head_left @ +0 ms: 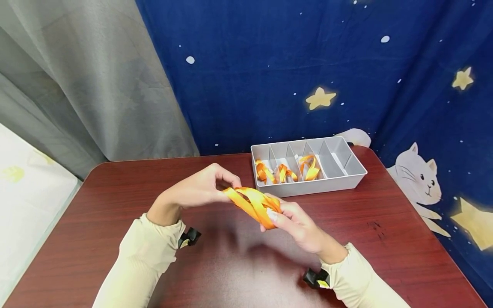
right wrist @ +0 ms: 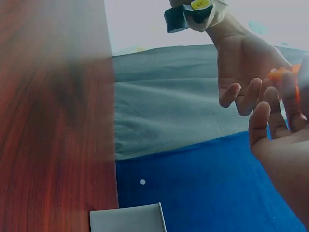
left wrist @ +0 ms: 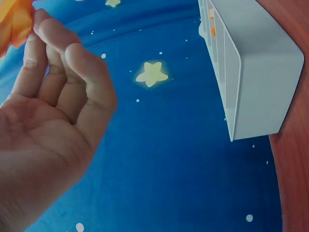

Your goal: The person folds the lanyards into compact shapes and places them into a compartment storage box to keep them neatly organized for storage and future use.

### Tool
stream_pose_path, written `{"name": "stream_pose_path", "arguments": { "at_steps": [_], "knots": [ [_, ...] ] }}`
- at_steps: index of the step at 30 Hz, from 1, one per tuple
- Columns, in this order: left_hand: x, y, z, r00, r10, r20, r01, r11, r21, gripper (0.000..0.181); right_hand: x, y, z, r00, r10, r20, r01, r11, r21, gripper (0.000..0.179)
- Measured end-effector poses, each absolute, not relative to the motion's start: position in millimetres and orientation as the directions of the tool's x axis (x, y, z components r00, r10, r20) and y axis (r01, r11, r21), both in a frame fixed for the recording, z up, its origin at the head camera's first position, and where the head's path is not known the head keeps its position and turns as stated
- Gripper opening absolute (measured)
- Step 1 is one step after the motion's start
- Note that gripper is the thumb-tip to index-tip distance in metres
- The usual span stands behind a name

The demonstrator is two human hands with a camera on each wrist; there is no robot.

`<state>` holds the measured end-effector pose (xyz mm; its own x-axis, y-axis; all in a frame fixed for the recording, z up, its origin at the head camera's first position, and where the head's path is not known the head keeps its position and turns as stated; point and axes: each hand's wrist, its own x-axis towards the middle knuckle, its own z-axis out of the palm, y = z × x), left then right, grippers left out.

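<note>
In the head view an orange ribbon (head_left: 254, 204), looped into a flat coil, is held above the table between both hands. My right hand (head_left: 298, 224) grips its right end, thumb on top. At the left end, my left hand (head_left: 204, 188) pinches the loops between thumb and fingertips. The left wrist view shows the ribbon (left wrist: 15, 24) at the fingertips of the left hand (left wrist: 58, 96), with the other fingers curved. Part of the ribbon (right wrist: 277, 73) appears between the hands in the right wrist view, mostly hidden by fingers.
A grey divided box (head_left: 312, 186) stands at the back right of the brown table (head_left: 127, 205). Orange ribbons (head_left: 286, 173) lie in its three left compartments. Behind the table hang a blue starry curtain (head_left: 250, 77) and a grey curtain (head_left: 115, 85).
</note>
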<state>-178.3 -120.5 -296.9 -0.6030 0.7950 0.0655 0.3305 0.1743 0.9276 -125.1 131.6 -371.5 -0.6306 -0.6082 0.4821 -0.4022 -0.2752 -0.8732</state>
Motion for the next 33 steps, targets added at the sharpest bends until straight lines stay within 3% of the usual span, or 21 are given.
{"name": "stream_pose_path", "arguments": {
  "at_steps": [4,11,15,19,25,33],
  "knots": [
    [-179,-123,-300,-0.558,0.821,0.123,0.339,0.090,0.936,0.007,-126,133,-373,-0.675,-0.572,0.466,-0.367,-0.287,-0.885,0.028],
    [-180,-127,-304,-0.502,0.833,0.234,0.387,-0.025,0.922,0.011,-133,132,-378,-0.682,-0.575,0.451,-0.379,-0.250,-0.891,0.035],
    [-179,-124,-306,-0.507,0.817,0.274,0.405,-0.055,0.913,0.013,-136,131,-381,-0.691,-0.572,0.442,-0.395,-0.213,-0.894,0.036],
    [-178,-118,-307,-0.554,0.788,0.268,0.364,-0.060,0.930,0.018,-135,128,-386,-0.683,-0.504,0.529,-0.555,-0.112,-0.824,0.028],
    [-175,-114,-307,-0.673,0.709,0.211,0.307,0.008,0.952,0.021,-132,122,-389,-0.580,-0.359,0.731,-0.791,0.032,-0.611,0.021],
    [-173,-108,-308,-0.717,0.675,0.174,0.279,0.049,0.959,0.023,-135,114,-386,-0.354,-0.159,0.922,-0.935,0.047,-0.351,0.017]
  ]
}}
